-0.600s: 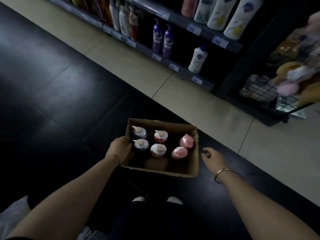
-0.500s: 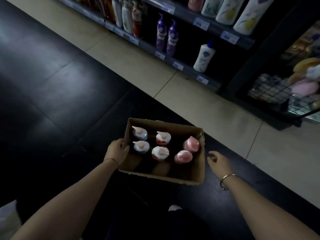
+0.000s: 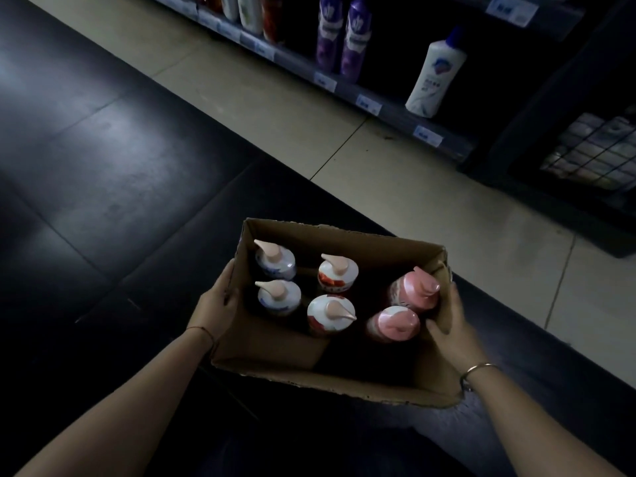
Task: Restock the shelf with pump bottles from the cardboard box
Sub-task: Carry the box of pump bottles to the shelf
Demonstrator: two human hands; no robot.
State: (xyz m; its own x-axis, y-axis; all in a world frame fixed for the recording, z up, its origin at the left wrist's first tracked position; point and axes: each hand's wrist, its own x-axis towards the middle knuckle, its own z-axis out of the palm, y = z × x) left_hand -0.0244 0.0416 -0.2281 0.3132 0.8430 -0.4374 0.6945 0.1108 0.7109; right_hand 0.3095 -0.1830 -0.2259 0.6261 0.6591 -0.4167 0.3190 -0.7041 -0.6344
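1. Stretching across the whole scene, the glossy dark tiled floor (image 3: 103,160) gives way to a band of pale matte tiles (image 3: 285,108) that runs along the foot of the dark metal shelf (image 3: 395,111); this band is bare and open.
2. The shelf's lowest board carries price tags on its front edge, two purple bottles (image 3: 340,36) side by side, and a white rounded plastic bottle with a blue cap (image 3: 435,74) standing alone, with vacant board on both sides of it.
3. The open brown cardboard box (image 3: 309,359), with rough torn rims, sits low between both arms over the dark tiles, well apart from the shelf.
4. Six upright pump bottles stand in its far half: two white with blue labels (image 3: 277,280), two white with red labels (image 3: 334,294), two pink (image 3: 406,308). The near half is bare cardboard.
5. The left hand (image 3: 216,304) clasps the box's left wall.
6. The right hand (image 3: 451,325) grips the right wall, thumb inside beside the pink bottles.
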